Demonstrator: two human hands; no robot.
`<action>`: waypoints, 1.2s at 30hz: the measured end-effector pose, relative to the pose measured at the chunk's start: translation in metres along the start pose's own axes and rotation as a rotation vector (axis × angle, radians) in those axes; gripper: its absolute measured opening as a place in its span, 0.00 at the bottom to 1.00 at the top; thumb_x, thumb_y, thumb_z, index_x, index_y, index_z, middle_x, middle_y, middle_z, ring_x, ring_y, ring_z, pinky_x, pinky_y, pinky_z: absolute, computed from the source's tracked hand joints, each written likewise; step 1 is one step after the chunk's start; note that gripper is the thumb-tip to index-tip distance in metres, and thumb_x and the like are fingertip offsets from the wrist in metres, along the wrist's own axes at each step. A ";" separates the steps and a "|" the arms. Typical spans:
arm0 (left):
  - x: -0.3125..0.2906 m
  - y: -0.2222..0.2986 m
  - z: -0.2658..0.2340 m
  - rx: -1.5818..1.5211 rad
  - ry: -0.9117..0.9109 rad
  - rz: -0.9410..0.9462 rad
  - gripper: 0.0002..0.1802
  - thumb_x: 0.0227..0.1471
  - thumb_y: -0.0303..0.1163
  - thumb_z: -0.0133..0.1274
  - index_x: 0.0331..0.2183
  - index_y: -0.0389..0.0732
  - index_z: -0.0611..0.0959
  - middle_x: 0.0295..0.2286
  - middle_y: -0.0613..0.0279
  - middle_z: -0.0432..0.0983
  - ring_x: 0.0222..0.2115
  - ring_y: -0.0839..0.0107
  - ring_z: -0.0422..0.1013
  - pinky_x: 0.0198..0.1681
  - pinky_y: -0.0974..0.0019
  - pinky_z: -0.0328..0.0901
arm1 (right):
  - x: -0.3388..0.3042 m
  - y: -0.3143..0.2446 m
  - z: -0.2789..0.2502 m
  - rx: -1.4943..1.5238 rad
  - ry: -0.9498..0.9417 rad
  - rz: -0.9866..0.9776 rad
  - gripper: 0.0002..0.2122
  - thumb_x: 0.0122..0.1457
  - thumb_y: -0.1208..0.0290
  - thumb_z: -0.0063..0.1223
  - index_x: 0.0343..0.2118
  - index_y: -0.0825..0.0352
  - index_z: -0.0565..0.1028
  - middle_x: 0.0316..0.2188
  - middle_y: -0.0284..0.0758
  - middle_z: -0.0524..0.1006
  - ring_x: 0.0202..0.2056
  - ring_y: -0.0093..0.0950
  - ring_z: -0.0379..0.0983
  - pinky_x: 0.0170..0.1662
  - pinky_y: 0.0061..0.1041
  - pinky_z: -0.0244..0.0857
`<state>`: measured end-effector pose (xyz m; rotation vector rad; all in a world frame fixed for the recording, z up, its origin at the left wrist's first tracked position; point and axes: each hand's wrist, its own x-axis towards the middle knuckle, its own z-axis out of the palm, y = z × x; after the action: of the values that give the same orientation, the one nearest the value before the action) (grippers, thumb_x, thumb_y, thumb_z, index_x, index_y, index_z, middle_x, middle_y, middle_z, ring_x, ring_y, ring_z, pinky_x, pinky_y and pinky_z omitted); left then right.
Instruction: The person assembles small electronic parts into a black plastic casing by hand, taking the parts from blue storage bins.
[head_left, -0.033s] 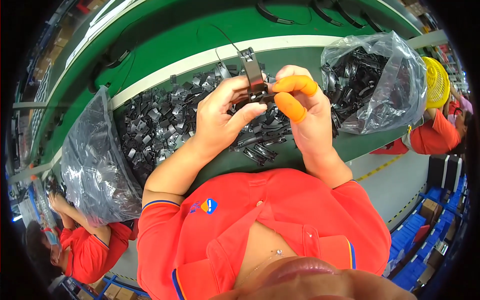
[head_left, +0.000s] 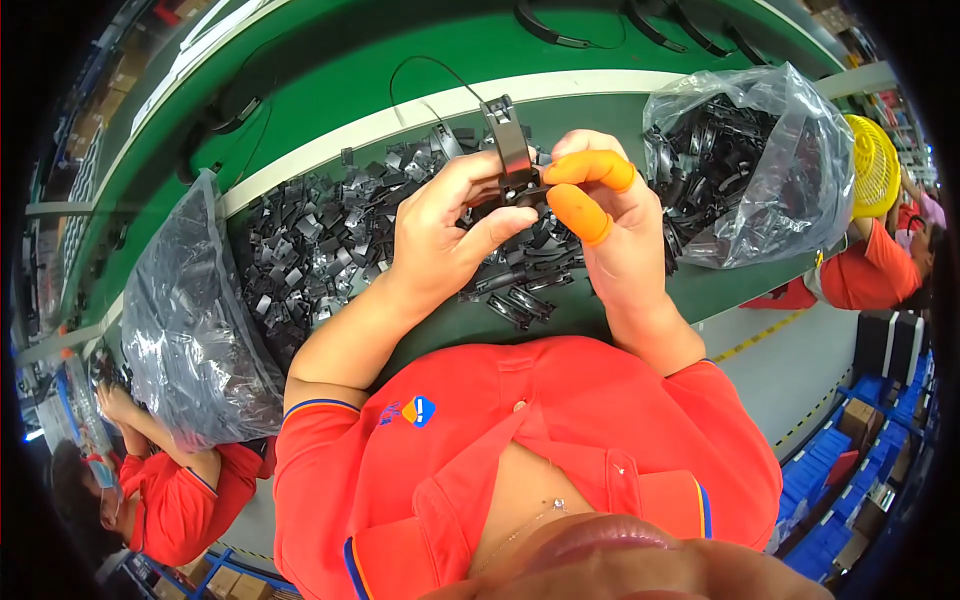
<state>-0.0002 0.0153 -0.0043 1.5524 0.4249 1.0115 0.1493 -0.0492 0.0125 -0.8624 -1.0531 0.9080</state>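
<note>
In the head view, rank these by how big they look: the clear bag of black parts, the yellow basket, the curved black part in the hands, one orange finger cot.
1. Clear bag of black parts.
2. Yellow basket, partly cut off at the rim.
3. Curved black part.
4. Orange finger cot.
The last two look close, so their order is unsure.

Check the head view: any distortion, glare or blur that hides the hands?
Head view: strong fisheye, the table edge bows and the corners go black; glare on the right clear bag; left hand, right hand and the black part between them are sharp and evenly lit.
</note>
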 end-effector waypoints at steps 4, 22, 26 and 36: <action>-0.002 0.003 0.001 0.019 0.013 0.023 0.21 0.45 0.26 0.56 0.42 0.31 0.71 0.39 0.54 0.73 0.39 0.71 0.71 0.44 0.69 0.66 | 0.000 -0.002 -0.004 -0.203 -0.070 -0.081 0.08 0.48 0.82 0.54 0.32 0.70 0.71 0.36 0.33 0.66 0.39 0.22 0.64 0.43 0.21 0.59; -0.016 0.000 0.024 -0.245 -0.073 -0.090 0.16 0.54 0.30 0.46 0.43 0.33 0.67 0.39 0.59 0.67 0.43 0.73 0.65 0.47 0.70 0.59 | -0.003 0.002 0.000 -0.375 -0.113 -0.040 0.12 0.55 0.75 0.47 0.41 0.74 0.72 0.39 0.40 0.74 0.40 0.27 0.71 0.44 0.25 0.65; -0.018 -0.005 0.027 -0.242 -0.029 -0.033 0.15 0.54 0.30 0.45 0.42 0.33 0.67 0.37 0.59 0.69 0.38 0.76 0.67 0.41 0.72 0.62 | -0.006 0.003 0.001 -0.403 -0.122 -0.079 0.12 0.55 0.73 0.47 0.41 0.74 0.72 0.39 0.40 0.74 0.39 0.27 0.71 0.43 0.24 0.65; -0.021 -0.015 0.028 -0.209 0.046 -0.074 0.13 0.55 0.34 0.45 0.37 0.33 0.73 0.30 0.63 0.73 0.32 0.78 0.69 0.37 0.75 0.64 | -0.015 0.005 0.010 -0.143 -0.115 0.116 0.16 0.52 0.75 0.52 0.44 0.71 0.68 0.42 0.36 0.71 0.38 0.20 0.69 0.43 0.19 0.63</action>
<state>0.0137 -0.0134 -0.0249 1.3197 0.3923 1.0028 0.1348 -0.0594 0.0056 -1.0077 -1.1880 0.9986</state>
